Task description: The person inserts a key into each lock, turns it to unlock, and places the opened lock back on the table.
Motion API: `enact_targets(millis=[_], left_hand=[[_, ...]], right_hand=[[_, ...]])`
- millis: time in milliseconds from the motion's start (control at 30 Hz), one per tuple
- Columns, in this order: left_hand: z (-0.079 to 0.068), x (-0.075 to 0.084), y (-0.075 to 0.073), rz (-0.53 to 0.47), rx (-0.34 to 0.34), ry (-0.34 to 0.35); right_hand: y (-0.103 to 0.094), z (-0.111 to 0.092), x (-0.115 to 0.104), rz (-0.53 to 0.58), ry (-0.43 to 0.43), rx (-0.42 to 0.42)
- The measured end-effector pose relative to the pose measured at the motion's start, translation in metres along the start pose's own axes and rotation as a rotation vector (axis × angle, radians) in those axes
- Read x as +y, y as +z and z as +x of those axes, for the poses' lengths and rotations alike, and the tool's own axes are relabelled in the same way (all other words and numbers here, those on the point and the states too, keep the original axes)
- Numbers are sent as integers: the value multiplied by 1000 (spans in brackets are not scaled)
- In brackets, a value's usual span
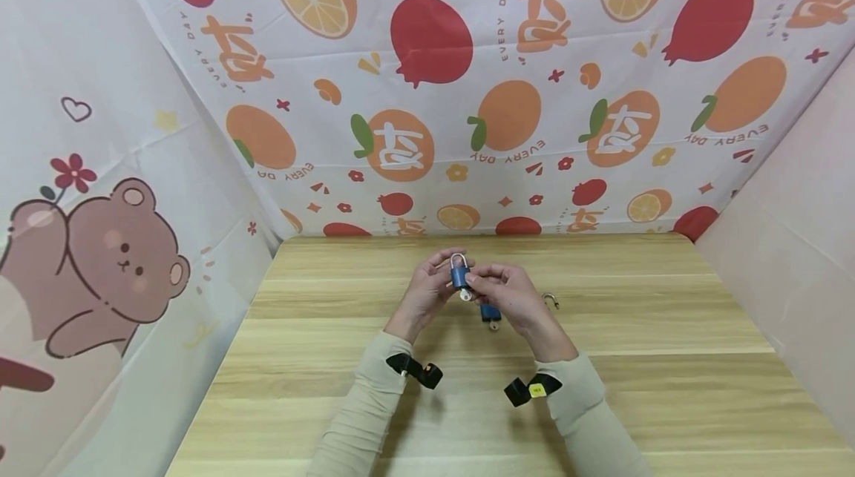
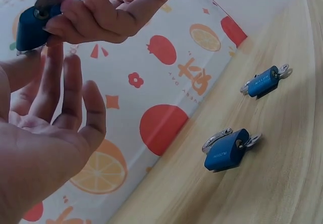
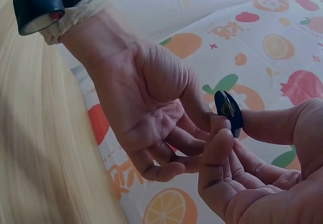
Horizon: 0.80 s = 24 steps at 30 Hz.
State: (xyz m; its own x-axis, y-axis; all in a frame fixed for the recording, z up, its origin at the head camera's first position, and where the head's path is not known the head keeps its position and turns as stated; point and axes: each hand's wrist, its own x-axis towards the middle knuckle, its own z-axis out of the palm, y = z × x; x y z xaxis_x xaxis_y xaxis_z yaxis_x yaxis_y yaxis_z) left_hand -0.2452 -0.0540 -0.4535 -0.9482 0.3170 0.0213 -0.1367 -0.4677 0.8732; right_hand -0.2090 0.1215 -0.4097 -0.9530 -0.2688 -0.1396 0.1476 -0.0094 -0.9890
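Observation:
In front of me both hands hold up a small blue padlock (image 1: 459,277), its silver shackle upward and a key (image 1: 466,295) in its lower end. My right hand (image 1: 510,295) pinches the body between thumb and forefinger. From the other side, my left hand (image 1: 427,291) holds it with thumb and forefinger, the remaining fingers loosely spread behind. In the right wrist view the padlock (image 3: 229,113) sits end-on between the fingertips of both hands. The left wrist view shows the held padlock (image 2: 33,30) with its key turned toward that camera.
Two more blue padlocks lie on the wooden table, a nearer one (image 2: 226,152) and another one (image 2: 263,84), each with a key inserted. In the head view my right hand partly covers them; one shackle (image 1: 551,300) shows beside it. Printed cloth (image 1: 427,128) stands behind the table.

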Motion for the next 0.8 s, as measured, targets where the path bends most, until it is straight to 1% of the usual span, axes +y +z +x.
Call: enact_targets(millis=[133, 400, 500, 633, 800], left_hand=[[2, -1, -3, -16, -35, -27], [4, -3, -10, -21, -96, -35], [4, -4, -13, -28, -108, -37], [5, -5, -14, -30, -111, -26], [4, -5, -12, -24, -117, 11]], right_hand=[[1, 0, 1, -2, 3, -17], [0, 1, 2, -21, 10, -29], [0, 1, 3, -22, 18, -39], [0, 1, 4, -23, 20, -45], [-1, 2, 5, -18, 14, -53]])
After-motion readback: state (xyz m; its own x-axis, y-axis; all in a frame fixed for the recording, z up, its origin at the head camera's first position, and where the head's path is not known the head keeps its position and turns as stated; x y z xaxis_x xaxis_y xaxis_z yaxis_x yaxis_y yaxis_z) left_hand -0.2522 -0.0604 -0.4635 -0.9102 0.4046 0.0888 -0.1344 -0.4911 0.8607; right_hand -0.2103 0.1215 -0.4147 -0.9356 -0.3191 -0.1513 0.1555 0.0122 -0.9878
